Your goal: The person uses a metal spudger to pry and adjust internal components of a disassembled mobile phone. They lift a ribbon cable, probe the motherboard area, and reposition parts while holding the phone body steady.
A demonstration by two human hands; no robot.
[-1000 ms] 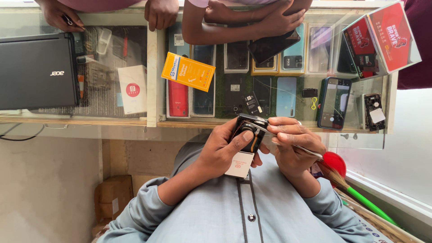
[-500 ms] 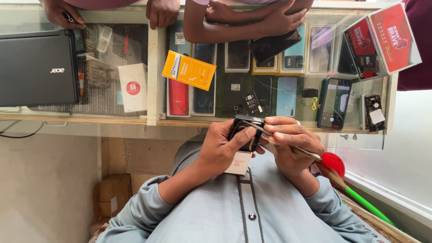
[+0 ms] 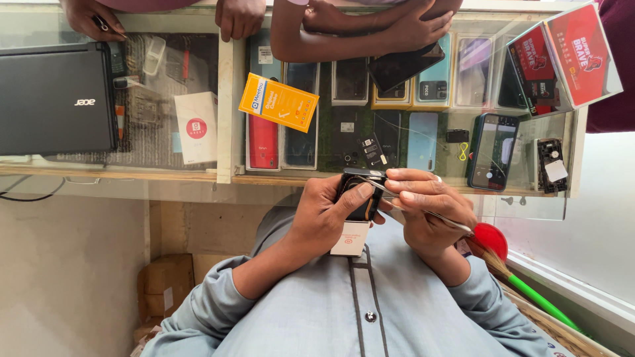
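Both hands on small black phone, tweezers in use.
L hand (image 3: 324, 221) grip wraps boxy black phone (image 3: 360, 195); R hand (image 3: 430, 215) pinches thin metal tweezers (image 3: 423, 210) above glass counter (image 3: 225, 99).

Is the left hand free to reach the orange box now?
Probably not yet: the left hand grips the black phone. The orange box lies uncovered on the glass just ahead, so the path looks free.

The left hand (image 3: 324, 221) grips a small black phone (image 3: 360, 195) just below the glass counter (image 3: 397, 178). The right hand (image 3: 423, 211) presses tweezers (image 3: 423, 210) against the phone.
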